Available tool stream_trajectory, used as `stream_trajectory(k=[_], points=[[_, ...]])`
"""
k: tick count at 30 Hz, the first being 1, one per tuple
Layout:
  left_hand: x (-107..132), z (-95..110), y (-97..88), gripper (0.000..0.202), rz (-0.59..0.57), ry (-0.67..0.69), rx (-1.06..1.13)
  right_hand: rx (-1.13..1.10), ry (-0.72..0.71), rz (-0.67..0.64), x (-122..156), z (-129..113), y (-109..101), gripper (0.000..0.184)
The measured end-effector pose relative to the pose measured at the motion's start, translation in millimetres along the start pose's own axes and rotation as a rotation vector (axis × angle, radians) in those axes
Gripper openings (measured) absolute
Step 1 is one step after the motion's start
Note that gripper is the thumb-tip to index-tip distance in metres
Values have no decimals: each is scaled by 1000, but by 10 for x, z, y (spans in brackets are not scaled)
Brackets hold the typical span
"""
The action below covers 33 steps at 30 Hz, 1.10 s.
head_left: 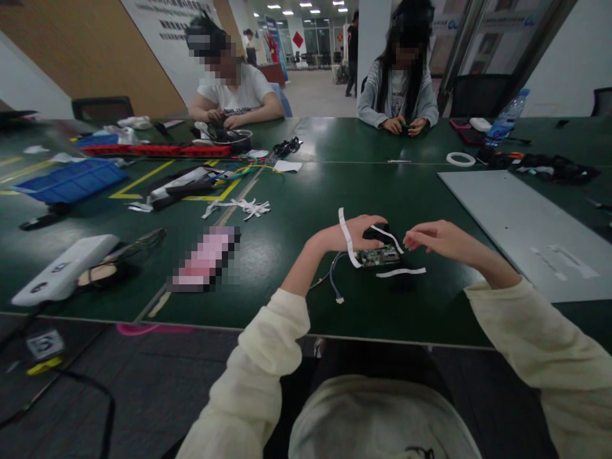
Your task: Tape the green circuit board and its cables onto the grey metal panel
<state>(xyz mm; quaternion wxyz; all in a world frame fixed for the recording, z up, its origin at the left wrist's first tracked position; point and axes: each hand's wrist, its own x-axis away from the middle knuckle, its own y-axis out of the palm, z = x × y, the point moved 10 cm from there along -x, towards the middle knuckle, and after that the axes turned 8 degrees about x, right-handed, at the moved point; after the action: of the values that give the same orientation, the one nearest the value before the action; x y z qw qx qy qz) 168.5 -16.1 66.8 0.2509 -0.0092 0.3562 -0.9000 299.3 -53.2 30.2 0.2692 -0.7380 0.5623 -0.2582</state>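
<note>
My left hand [357,233] curls round a black part [377,233], its thumb and fingers closed on it. Right below that part lies a green circuit board [380,256] with small components; whether the two are joined I cannot tell. A white strip [350,239] hangs across the back of my left hand. Another white strip [393,238] runs over the black part toward my right hand. My right hand [433,240] hovers just right of the board, fingertips pinched together; anything between them is too small to make out. A third white strip [400,272] lies in front of the board.
Thin cables with a connector [339,298] trail left of the board. A phone [205,258], a pile of white strips [251,208] and a white power strip [67,268] lie leftward. A grey panel [521,223] lies right. Two people sit opposite.
</note>
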Motion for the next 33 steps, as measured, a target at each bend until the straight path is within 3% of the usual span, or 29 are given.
stream_trajectory(k=[4,8,14,20,26,33], points=[[-238,-563,-181,39,271,-123,-15,122,84,133,-213,443,-141,34],[-226,-813,-142,35,393,-158,-23,158,76,107,-426,468,7,30],[-111,-929,-175,26,442,-183,14,157,49,54,-610,376,151,32],[-107,-1084,-242,23,534,-213,38,115,20,51,-583,372,230,31],[-113,-1027,-227,25,554,-183,54,51,68,88,-553,375,238,28],[-97,-962,-275,10,624,-125,96,-133,86,169,-538,397,204,26]])
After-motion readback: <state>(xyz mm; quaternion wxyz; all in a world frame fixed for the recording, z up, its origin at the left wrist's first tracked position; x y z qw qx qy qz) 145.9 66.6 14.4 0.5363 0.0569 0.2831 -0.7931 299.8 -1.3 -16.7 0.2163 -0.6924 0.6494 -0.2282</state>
